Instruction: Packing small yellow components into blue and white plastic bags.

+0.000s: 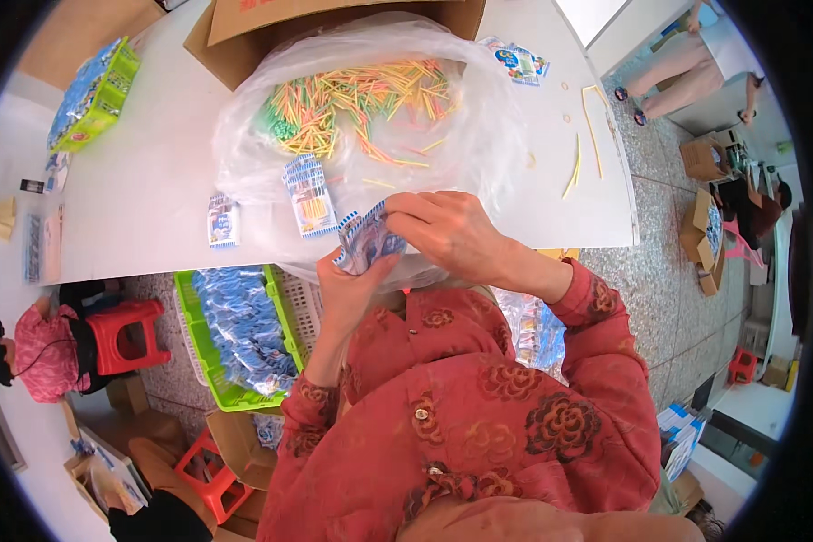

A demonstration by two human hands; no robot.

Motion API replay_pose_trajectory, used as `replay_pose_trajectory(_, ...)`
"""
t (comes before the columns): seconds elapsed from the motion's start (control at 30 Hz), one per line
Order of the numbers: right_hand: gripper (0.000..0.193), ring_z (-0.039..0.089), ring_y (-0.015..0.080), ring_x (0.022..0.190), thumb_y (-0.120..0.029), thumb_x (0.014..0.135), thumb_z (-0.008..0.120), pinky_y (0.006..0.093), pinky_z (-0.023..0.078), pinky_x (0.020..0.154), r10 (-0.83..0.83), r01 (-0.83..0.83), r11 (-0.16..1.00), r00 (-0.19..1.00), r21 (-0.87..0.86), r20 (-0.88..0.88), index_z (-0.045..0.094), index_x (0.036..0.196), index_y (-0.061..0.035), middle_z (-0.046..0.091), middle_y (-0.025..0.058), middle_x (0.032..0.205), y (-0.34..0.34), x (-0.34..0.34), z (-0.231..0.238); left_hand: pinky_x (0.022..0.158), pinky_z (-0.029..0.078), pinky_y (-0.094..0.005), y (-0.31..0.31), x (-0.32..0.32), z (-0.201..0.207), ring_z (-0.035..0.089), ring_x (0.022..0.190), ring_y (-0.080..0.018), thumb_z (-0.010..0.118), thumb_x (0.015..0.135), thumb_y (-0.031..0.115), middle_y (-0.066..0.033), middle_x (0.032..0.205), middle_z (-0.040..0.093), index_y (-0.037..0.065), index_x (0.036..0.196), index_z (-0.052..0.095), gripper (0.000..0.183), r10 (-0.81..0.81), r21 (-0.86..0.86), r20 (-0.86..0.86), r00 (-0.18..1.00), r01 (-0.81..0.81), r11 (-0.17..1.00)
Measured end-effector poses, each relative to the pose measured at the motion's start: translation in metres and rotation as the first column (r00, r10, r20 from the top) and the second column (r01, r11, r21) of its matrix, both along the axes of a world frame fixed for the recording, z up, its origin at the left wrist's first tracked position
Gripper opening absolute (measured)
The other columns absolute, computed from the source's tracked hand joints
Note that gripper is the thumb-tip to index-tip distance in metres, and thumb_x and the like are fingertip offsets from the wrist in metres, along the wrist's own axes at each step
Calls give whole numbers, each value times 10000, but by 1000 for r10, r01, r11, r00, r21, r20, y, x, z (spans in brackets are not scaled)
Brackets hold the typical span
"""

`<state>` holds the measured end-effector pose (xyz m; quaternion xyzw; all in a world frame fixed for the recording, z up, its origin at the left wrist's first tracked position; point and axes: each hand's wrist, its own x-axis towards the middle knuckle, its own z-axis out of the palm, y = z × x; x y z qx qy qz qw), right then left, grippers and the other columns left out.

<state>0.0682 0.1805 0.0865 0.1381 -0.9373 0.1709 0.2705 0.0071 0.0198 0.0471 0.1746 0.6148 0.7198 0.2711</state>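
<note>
- Head view looks down on a white table (144,194) where both hands meet over a stack of small blue-and-white packets (368,239).
- Left hand (352,289) comes up from below, fingers curled around the lower edge of the stack, gripping it.
- Right hand (447,230) lies over the top of the same stack, thumb and fingertips pinched on the uppermost packet.
- Just beyond the hands a clear plastic bag (479,135) sits in an opened cardboard box (244,36), holding a heap of thin coloured sticks (361,104) in yellow, green, orange and pink.
- Two filled packets lie on the near edge: a larger one (310,194) on the bag, a smaller one (223,219) on the bare table to its left.
- Loose yellow sticks (574,167) lie on the table to the right.
- Below the table edge, a green basket (190,312) holds many blue packets, beside a red stool (126,334).
</note>
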Motion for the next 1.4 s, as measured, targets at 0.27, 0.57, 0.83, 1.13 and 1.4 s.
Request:
replay_pose_trajectory(0.27, 63, 608, 224, 672, -22, 709, 570, 311, 487, 544, 85, -69, 969, 995, -237, 59, 563, 768, -42, 607, 73, 837, -5, 0, -1, 673, 465, -208, 1, -9, -7, 566, 749, -64, 614, 742, -60, -16, 860, 635, -20, 958, 624, 220, 58, 42, -4, 998, -58, 997)
replay_pose_trajectory(0.57, 105, 586, 190, 744, -4, 741, 607, 295, 477, 632, 293, -123, 874, 905, -470, 307, 587, 843, -18, 600, 80, 881, 14, -11, 11, 671, 464, -214, 9, -16, -22, 572, 738, -67, 642, 718, -59, -14, 855, 638, -7, 942, 630, 230, 23, 66, -16, 1000, -22, 998)
replay_pose_trajectory(0.83, 112, 553, 66, 693, -35, 808, 579, 206, 447, 618, -146, 349, 724, 921, -595, 362, 615, 904, 11, 611, 40, 797, 107, -74, -45, 720, 483, -243, 9, -33, -30, 591, 798, -108, 676, 699, -56, -56, 923, 630, -38, 993, 594, 306, 113, 79, 37, 993, -116, 990)
replay_pose_trajectory(1.13, 306, 538, 342, 959, -201, 779, 569, 417, 406, 853, -387, 440, 892, 860, -99, 334, 590, 1043, -49, 591, 176, 1009, 190, -156, -131, 738, 488, -253, 18, -48, -32, 595, 823, -120, 676, 696, -58, -64, 952, 625, -38, 1042, 571, 363, 124, 69, 95, 988, -130, 989)
replay_pose_trajectory(1.4, 383, 502, 363, 1044, -263, 787, 562, 437, 387, 886, -370, 404, 915, 843, -6, 391, 562, 1103, -47, 568, 207, 1066, 175, -195, -130, 706, 481, -225, 21, -58, -33, 590, 800, -102, 679, 700, -47, -52, 915, 636, -29, 998, 600, 309, 131, 68, 124, 984, -140, 988)
